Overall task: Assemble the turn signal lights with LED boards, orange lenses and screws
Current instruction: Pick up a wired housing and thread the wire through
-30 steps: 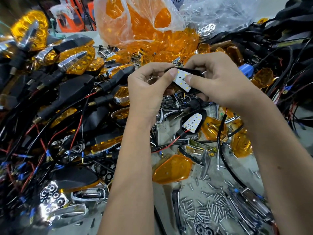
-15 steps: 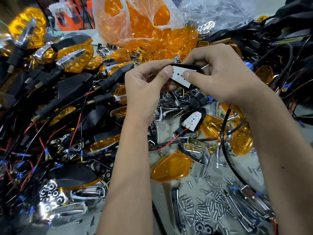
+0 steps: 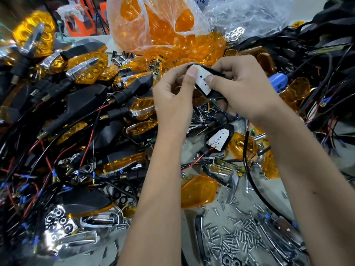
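step: seat LED board (image 3: 204, 81) in black housing (image 3: 215, 94) | left hand (image 3: 172, 96), right hand (image 3: 244, 93) — both pinching it, thumbs pressing | tip: press evenly — keep holes aligned, flush

Two hands are showing, the left hand (image 3: 172, 98) and the right hand (image 3: 244, 93). Two white LED boards are showing: one LED board (image 3: 203, 81) is sitting between the hands, and a second LED board (image 3: 219, 139) is lying just below them. One loose orange lens (image 3: 198, 191) is lying below that second board. Two plastic bags are sitting above the hands, an orange-filled bag (image 3: 153, 29) and a clear bag (image 3: 249, 18). The screws (image 3: 236, 237) below the lens are lying too many to count.
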Demonstrator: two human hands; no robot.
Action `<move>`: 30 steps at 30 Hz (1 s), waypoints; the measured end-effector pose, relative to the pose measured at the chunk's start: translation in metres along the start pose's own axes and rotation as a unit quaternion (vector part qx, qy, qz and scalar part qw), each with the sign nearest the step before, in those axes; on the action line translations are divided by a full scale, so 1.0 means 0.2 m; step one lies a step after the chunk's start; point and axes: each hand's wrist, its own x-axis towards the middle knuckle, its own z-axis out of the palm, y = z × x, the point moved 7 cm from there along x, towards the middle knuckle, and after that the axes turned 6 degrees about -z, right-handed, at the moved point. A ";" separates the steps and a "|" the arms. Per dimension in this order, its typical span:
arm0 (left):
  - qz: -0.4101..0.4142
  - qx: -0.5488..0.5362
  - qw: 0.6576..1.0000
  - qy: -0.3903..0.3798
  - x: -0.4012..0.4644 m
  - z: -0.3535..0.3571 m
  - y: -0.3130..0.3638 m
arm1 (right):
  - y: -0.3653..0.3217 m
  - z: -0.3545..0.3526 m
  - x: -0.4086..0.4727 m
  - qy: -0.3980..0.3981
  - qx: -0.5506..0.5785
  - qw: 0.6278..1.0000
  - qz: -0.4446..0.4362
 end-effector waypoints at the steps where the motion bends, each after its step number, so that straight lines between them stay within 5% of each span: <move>1: -0.013 0.007 1.000 -0.013 -0.01 0.03 -0.01 | 0.01 0.01 0.00 0.018 0.027 0.999 0.019; 4: -0.078 -0.037 0.996 -0.023 -0.04 0.08 -0.07 | 0.03 0.06 -0.01 0.024 0.070 0.996 0.044; 8: -0.137 -0.056 0.989 0.018 -0.04 0.04 -0.10 | 0.03 0.04 -0.01 -0.016 -0.007 1.000 0.024; 11: -0.092 0.027 0.992 -0.076 -0.02 0.03 -0.06 | 0.04 -0.05 -0.01 0.032 0.001 0.999 0.009; 15: -0.019 0.177 0.964 -0.196 -0.04 0.06 0.00 | 0.04 -0.04 -0.01 -0.003 0.027 1.000 -0.004; 30: -0.094 0.152 0.957 -0.230 -0.05 0.04 -0.08 | 0.06 -0.07 0.00 0.014 0.045 0.999 -0.011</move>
